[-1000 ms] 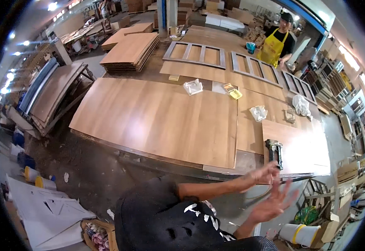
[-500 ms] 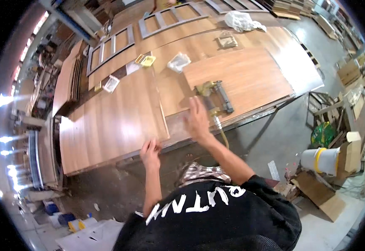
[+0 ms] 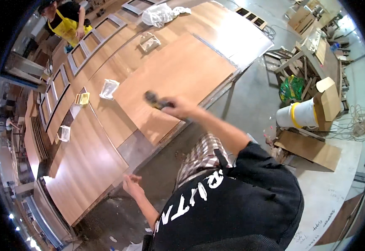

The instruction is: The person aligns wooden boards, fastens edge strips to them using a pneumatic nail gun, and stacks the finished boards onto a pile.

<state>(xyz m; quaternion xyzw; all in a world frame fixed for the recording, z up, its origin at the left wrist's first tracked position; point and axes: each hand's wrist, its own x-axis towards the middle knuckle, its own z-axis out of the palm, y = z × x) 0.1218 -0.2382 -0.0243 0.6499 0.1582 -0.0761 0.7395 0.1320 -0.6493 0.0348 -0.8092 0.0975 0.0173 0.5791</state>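
Observation:
My right hand point(image 3: 176, 107) is wrapped round the handle of a pneumatic nail gun point(image 3: 152, 98), blurred by motion, over the right wood-grain panel point(image 3: 182, 62). My left hand point(image 3: 133, 185) is by the near corner of the left wood-grain panel point(image 3: 86, 154). Its fingers are loosely bent and apart, with nothing seen in them; whether they touch the edge is unclear. Between the two panels a strip of the lower board point(image 3: 138, 146) shows. A white tray point(image 3: 109, 89), a yellow tray point(image 3: 82, 98) and another white tray point(image 3: 64, 133) lie along the panels.
Slatted grey frames point(image 3: 94, 44) lie along the table's far side, where a person in a yellow apron point(image 3: 67, 27) stands. A crumpled plastic bag point(image 3: 161, 16) and a small tray point(image 3: 149, 42) are further back. White buckets point(image 3: 297, 115) and wood scraps point(image 3: 308, 148) sit right on the floor.
My right hand has taken hold of the nail gun and lifted it off the right panel. The view has turned right, and a person now shows at the far left.

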